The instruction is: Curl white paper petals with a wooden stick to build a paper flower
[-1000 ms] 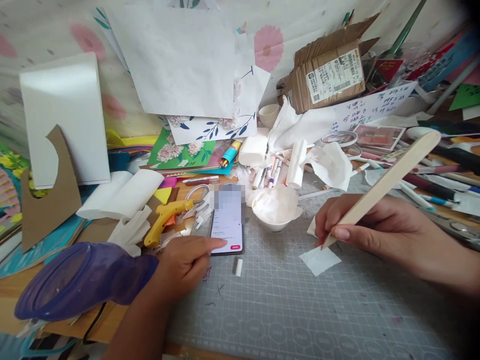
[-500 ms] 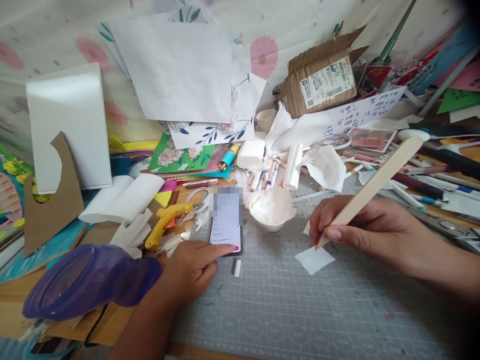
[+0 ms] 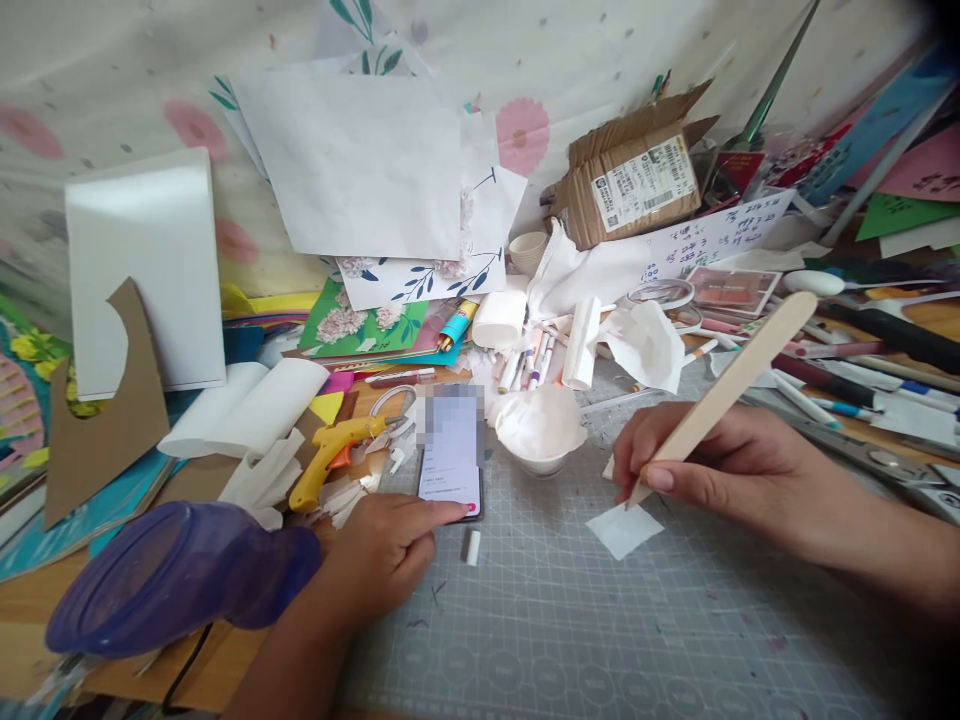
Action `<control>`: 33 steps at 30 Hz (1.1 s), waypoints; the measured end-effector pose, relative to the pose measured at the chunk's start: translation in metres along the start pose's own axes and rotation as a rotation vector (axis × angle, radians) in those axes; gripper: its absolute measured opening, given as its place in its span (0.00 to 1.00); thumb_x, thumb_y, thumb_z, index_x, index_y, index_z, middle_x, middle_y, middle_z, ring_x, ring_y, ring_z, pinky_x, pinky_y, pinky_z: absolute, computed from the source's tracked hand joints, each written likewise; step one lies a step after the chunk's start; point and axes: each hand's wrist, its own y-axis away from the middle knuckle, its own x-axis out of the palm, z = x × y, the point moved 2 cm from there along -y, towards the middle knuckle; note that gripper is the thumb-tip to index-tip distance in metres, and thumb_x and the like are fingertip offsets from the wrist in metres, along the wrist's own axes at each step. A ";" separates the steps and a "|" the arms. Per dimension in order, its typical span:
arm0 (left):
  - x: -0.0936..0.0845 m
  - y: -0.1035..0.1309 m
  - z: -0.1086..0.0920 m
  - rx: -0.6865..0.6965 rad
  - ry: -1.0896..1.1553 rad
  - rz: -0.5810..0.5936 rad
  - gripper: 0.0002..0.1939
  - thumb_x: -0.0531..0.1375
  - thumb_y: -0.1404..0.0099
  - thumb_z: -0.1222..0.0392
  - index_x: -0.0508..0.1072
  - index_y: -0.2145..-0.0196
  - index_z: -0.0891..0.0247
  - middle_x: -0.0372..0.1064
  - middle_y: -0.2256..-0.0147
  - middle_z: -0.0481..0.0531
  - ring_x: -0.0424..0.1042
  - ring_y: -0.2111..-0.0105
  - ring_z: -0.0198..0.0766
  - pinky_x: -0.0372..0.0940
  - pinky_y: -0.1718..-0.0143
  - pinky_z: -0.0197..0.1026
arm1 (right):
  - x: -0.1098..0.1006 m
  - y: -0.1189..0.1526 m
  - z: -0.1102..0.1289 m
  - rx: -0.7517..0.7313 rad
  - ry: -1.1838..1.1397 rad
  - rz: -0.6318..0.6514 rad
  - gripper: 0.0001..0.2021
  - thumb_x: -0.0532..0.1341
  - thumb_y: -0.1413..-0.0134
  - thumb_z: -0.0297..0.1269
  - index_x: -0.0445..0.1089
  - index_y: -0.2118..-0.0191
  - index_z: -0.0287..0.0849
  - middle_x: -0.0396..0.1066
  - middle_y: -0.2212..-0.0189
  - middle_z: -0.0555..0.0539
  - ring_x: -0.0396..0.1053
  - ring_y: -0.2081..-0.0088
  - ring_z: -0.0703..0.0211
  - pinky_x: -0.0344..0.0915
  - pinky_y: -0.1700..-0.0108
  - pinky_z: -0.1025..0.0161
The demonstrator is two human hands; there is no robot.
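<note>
My left hand (image 3: 386,550) has its index finger stretched out onto the lower edge of a lit phone (image 3: 451,460), its other fingers curled with nothing seen in them. A flat wooden stick (image 3: 731,390) is pinched in my right hand (image 3: 697,455), slanting up to the right. The stick's lower end is by a small white paper square (image 3: 624,530) on the grey cutting mat (image 3: 540,610). Between my hands stands a white bowl (image 3: 540,430) lined with pale material. A short white piece (image 3: 472,547) lies just below the phone.
A yellow glue gun (image 3: 334,455) and a purple object (image 3: 180,575) lie at the left. Behind the bowl are markers (image 3: 536,362) and white tissue (image 3: 645,340). A torn cardboard box (image 3: 637,180) stands at the back right. Pens and tools crowd the right side.
The view has shifted slightly, so most things sit a little lower in it. My left fingertip stays at the phone's bottom edge, and my right hand keeps the stick by the paper.
</note>
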 end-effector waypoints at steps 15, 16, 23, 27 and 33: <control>-0.012 -0.052 -0.098 -0.302 0.550 0.035 0.21 0.62 0.38 0.57 0.69 0.47 0.59 0.76 0.57 0.54 0.75 0.64 0.41 0.70 0.63 0.43 | 0.002 0.000 0.001 -0.098 -0.178 0.018 0.07 0.64 0.39 0.37 0.75 0.67 0.41 0.75 0.72 0.48 0.73 0.69 0.61 0.70 0.64 0.65; -0.005 -0.059 -0.103 -0.333 0.672 0.102 0.24 0.63 0.38 0.53 0.68 0.46 0.59 0.75 0.54 0.55 0.74 0.63 0.41 0.70 0.62 0.43 | 0.002 0.001 0.001 -0.097 -0.196 0.021 0.07 0.64 0.39 0.37 0.75 0.67 0.41 0.75 0.72 0.48 0.73 0.68 0.61 0.70 0.63 0.65; 0.033 -0.079 -0.113 -0.427 1.176 0.135 0.21 0.68 0.44 0.48 0.68 0.60 0.62 0.67 0.68 0.49 0.65 0.69 0.36 0.64 0.68 0.38 | 0.003 0.005 -0.003 -0.087 -0.236 0.024 0.04 0.65 0.40 0.37 0.76 0.65 0.45 0.75 0.69 0.49 0.75 0.66 0.57 0.72 0.62 0.61; 0.044 -0.073 -0.110 -0.510 1.258 0.120 0.16 0.67 0.46 0.51 0.67 0.67 0.62 0.66 0.71 0.48 0.64 0.72 0.34 0.63 0.70 0.38 | 0.004 0.005 0.000 -0.061 -0.131 0.017 0.06 0.65 0.41 0.40 0.76 0.66 0.47 0.74 0.71 0.48 0.74 0.68 0.56 0.71 0.66 0.62; 0.051 -0.073 -0.107 -0.605 1.315 0.278 0.15 0.64 0.45 0.51 0.62 0.73 0.61 0.64 0.79 0.45 0.68 0.79 0.34 0.62 0.77 0.35 | 0.001 0.002 -0.006 0.011 -0.075 0.009 0.07 0.64 0.42 0.45 0.76 0.68 0.52 0.74 0.72 0.48 0.74 0.69 0.54 0.71 0.69 0.59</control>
